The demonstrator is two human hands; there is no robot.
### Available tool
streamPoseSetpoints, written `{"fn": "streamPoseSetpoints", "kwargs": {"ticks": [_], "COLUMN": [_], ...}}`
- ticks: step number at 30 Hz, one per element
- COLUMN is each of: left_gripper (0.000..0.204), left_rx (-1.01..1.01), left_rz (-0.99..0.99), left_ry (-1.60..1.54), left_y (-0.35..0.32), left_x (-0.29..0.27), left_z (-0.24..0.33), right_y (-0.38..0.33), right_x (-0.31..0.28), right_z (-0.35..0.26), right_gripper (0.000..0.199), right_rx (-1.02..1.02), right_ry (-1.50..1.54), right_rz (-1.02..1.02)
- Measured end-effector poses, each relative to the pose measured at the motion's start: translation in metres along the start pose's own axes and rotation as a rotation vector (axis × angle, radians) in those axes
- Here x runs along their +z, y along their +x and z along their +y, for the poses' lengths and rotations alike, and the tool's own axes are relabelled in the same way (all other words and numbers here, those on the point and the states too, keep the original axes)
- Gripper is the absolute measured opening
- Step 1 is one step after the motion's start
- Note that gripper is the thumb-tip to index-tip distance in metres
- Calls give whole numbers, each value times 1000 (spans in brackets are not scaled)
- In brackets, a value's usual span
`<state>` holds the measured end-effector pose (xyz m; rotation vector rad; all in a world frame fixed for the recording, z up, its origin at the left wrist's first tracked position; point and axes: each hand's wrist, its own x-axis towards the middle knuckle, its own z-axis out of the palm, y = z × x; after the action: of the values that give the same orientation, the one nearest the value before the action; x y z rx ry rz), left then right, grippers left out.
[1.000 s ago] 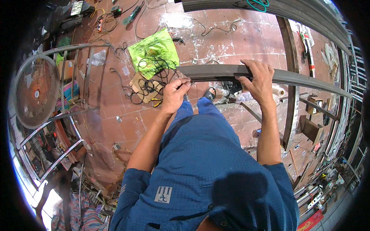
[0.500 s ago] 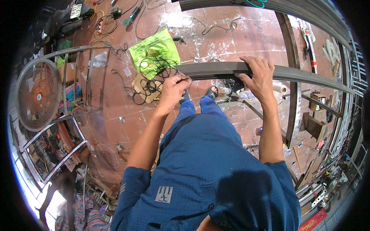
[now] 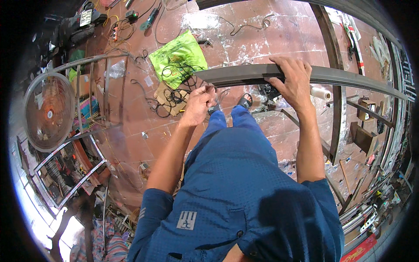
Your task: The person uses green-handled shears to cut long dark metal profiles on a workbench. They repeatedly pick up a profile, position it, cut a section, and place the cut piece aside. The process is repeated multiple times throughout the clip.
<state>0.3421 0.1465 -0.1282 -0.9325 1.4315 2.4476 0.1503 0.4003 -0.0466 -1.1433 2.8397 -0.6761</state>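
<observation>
A long dark grey metal profile (image 3: 244,74) runs across in front of me, from its end near the bright green bag to the far right. Over its middle lies my right hand (image 3: 292,81), fingers on the top face and thumb on the near side, gripping it. My left hand (image 3: 200,104) is closed in a pinch just below the profile's left end. What its fingertips hold, if anything, is too small to make out. Past that end, a tangle of thin black cord (image 3: 174,89) lies over the green bag (image 3: 185,50) and a piece of cardboard (image 3: 168,97).
A round fan (image 3: 49,111) and metal frames (image 3: 98,148) stand at the left. A dark upright beam (image 3: 338,118) crosses under the profile at the right, near a white roll (image 3: 321,93). An angle grinder (image 3: 149,19) and cables lie on the tiled floor (image 3: 257,39).
My left hand has drawn slightly down from the profile's end, still pinched. My right hand keeps its grip on the profile. The whole view has shifted slightly.
</observation>
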Motion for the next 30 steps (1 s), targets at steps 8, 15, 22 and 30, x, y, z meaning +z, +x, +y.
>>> {"fn": "streamPoseSetpoints", "kwargs": {"ticks": [8,15,22,30], "left_gripper": [22,25,19,24], "left_rx": [161,333,628,485], "left_rz": [208,366,399,405], "left_ry": [218,943,1296,1029], "left_y": [-7,-20,-21,-15], "left_x": [18,30,34,28], "left_z": [-1,27,25,15], "right_y": [-1,-2,-3,-3], "right_x": [2,-1,0,3], "right_z": [5,4,6,10], "right_gripper": [53,50,48,52], "right_rx": [-27,-15,-17,-59], "right_ry": [2,7,6,-1], "right_rz": [33,-3,-6,61]}}
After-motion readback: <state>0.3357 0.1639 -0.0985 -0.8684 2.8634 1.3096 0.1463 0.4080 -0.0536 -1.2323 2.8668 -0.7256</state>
